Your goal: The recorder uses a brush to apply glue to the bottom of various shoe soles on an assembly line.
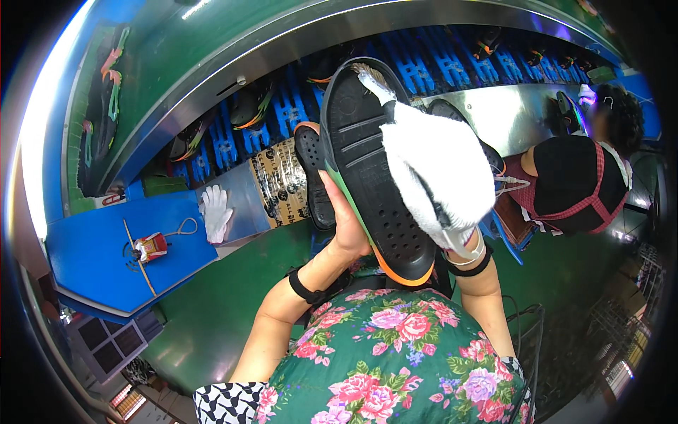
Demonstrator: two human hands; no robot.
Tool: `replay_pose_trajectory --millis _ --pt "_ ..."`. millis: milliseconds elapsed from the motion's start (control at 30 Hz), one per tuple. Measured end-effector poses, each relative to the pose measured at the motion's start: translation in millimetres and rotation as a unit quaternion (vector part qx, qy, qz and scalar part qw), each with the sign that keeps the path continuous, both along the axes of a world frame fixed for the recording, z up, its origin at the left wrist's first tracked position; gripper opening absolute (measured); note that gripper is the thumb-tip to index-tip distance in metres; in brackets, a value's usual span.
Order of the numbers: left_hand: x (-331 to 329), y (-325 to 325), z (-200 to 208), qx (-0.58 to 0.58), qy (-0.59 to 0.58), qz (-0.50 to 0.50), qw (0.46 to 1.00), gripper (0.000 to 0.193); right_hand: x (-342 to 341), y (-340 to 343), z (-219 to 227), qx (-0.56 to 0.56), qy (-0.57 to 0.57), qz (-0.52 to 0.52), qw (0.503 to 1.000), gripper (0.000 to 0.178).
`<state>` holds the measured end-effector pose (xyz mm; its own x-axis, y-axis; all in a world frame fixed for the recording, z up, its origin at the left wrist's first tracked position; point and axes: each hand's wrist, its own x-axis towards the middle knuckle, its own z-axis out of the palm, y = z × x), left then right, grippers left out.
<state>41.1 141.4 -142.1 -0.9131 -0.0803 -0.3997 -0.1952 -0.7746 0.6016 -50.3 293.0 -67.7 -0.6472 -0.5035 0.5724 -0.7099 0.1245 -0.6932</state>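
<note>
My bare left hand (346, 218) is wrapped round the left edge of a large black shoe sole (367, 152) with green and orange along its rim. The sole is held up and tilted in front of me, its perforated heel end toward my body. A white knitted glove covers my right hand (441, 162), which lies over the sole's right side. From its fingers a small brush (376, 83) with pale, splayed bristles reaches into the toe end. Most of the brush's handle is hidden by the glove. Behind my left hand, another black sole (315, 173) rests on the ledge.
Blue racks (452, 67) carrying several soles run along the far side. A loose white glove (216, 212) lies beside a blue table (92, 244) holding a small red box (152, 247) and a thin stick. Cardboard (279, 184) covers part of the ledge. A co-worker (575, 180) sits at right.
</note>
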Motion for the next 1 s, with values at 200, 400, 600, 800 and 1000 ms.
replay_pose_trajectory --millis 200,400,600,800,1000 --pt "13 1 -30 -0.039 -0.012 -0.041 0.998 0.106 8 -30 8 0.000 0.012 0.008 1.000 0.040" --pt "15 -1 -44 0.094 -0.003 0.020 0.995 0.103 18 -3 -2 -0.002 0.011 0.009 1.000 0.040" --pt "7 -4 -49 0.137 -0.046 -0.070 0.987 0.122 12 -21 -2 0.007 0.001 0.010 1.000 0.040" --pt "9 -9 -51 0.237 0.148 -0.019 0.960 0.075 9 -15 -5 0.024 0.000 0.025 0.999 0.040" --pt "9 -14 -46 0.060 0.072 -0.048 0.994 0.094 12 -28 -8 0.002 0.028 0.054 0.998 0.040"
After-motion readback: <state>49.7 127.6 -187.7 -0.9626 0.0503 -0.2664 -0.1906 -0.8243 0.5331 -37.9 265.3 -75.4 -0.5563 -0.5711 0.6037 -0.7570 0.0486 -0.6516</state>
